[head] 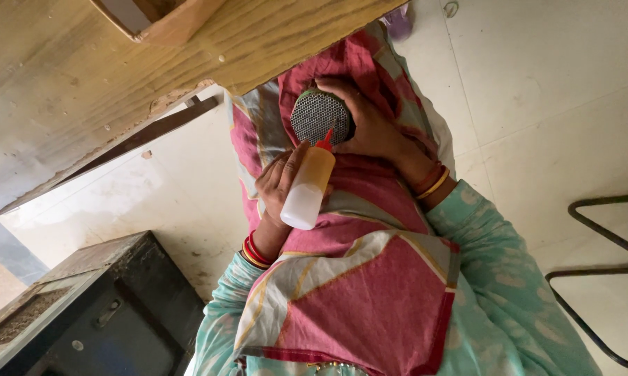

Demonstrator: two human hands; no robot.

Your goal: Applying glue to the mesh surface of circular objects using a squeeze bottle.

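Note:
My left hand (pixel 278 182) grips a small plastic squeeze bottle (pixel 307 193) with yellowish liquid and a red nozzle. The nozzle tip touches the lower edge of a round metal mesh piece (pixel 317 117) with a green rim. My right hand (pixel 374 127) wraps around that mesh piece from the right and holds it against a pink, cream and grey patterned cloth (pixel 359 292) over my lap. Red and gold bangles sit on both wrists.
A wooden tabletop (pixel 77 76) overhangs at the upper left, with a small wooden box (pixel 168 19) on it. A dark metal box (pixel 98 313) stands at the lower left. A bent black metal frame (pixel 599 271) lies on the white tiled floor at right.

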